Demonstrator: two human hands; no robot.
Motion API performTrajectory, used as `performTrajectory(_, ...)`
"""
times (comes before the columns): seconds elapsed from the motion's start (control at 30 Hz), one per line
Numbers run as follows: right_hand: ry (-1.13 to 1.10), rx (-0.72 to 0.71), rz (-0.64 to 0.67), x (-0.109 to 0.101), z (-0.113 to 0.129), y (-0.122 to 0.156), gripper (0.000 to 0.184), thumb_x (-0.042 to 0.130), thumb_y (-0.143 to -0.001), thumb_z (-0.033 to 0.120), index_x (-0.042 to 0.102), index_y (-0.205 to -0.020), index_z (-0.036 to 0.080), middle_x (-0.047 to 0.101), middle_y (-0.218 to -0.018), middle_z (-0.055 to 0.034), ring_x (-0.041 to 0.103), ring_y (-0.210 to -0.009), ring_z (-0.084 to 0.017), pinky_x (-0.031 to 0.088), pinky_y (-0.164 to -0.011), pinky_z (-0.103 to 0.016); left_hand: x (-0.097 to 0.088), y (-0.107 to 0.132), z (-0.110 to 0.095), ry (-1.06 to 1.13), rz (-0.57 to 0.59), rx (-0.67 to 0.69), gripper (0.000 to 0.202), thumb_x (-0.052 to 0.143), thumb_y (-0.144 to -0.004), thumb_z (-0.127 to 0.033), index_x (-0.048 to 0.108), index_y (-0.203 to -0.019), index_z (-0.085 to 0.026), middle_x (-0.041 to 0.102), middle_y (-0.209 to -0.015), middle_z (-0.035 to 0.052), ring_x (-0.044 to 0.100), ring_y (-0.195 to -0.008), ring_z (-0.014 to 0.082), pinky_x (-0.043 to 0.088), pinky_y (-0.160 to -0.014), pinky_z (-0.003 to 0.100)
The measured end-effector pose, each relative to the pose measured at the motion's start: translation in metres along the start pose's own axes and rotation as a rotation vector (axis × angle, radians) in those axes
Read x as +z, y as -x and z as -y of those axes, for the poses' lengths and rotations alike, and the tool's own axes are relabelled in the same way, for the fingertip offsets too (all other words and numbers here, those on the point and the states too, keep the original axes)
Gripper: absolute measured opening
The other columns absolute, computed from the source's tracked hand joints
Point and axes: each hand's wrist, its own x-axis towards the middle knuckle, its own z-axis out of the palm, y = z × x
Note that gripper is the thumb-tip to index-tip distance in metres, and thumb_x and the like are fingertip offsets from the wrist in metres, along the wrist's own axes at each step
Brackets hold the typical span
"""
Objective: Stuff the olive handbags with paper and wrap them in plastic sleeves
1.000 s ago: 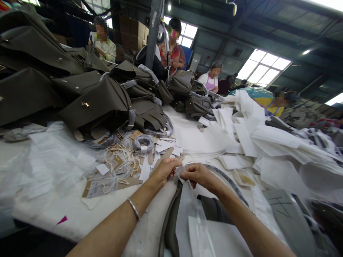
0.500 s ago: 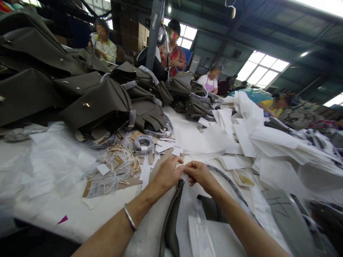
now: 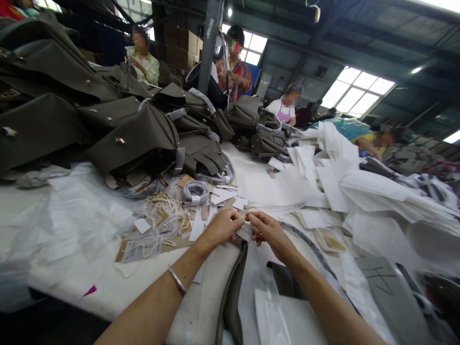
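My left hand [image 3: 226, 226] is closed, thumb and forefinger pinching a small pale slip [image 3: 245, 232] that looks like paper or clear film. From the other side my right hand [image 3: 269, 232] meets it, with thumb and forefinger pinched at the slip's upper edge and the other fingers curled. Just under the slip stands the edge of an olive-brown bag [image 3: 234, 302], open towards me. White sheet and clear plastic [image 3: 268, 316] lie in or against the bag. A wrapped strap [image 3: 309, 239] curves behind my right forearm.
Olive-brown bags [image 3: 132, 134] are heaped at the left and back. Tags with strings [image 3: 138, 247], a wrapped coil [image 3: 194, 192] and clear bags [image 3: 86, 206] lie at left. White sheets [image 3: 381, 191] and a small dish [image 3: 329, 239] are at right. Several people work beyond.
My fingertips have drawn slightly apart, and more of the pale slip shows between them. The view has shifted a little, so the surroundings sit slightly further right.
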Motion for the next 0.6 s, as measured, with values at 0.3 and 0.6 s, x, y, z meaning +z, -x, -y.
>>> performTrajectory(0.3, 0.042, -0.035, 0.029, 0.006, -0.009, -0.001, 0.046, 0.079, -0.062, 0.058, 0.063, -0.073, 0.017, 0.056, -0.056, 0.0036, 0.049, -0.049, -0.010, 0.039, -0.045, -0.022, 0.002, 0.001, 0.003, 0.063, 0.078, -0.065, 0.023, 0.066, -0.072, -0.037, 0.055, -0.073, -0.017, 0.058, -0.066, -0.0021, 0.057, -0.053, 0.0116, 0.049, -0.048, 0.022)
performTrajectory(0.6, 0.118, 0.000, -0.018, 0.004, -0.015, -0.004, 0.031, 0.069, -0.069, 0.048, 0.057, -0.068, 0.020, 0.055, -0.053, 0.0040, 0.049, -0.048, -0.011, 0.040, -0.046, -0.022, -0.011, -0.002, 0.000, -0.055, -0.044, 0.004, 0.012, 0.057, -0.078, -0.026, 0.048, -0.072, -0.020, 0.050, -0.064, -0.0044, 0.053, -0.058, 0.0124, 0.045, -0.054, 0.022)
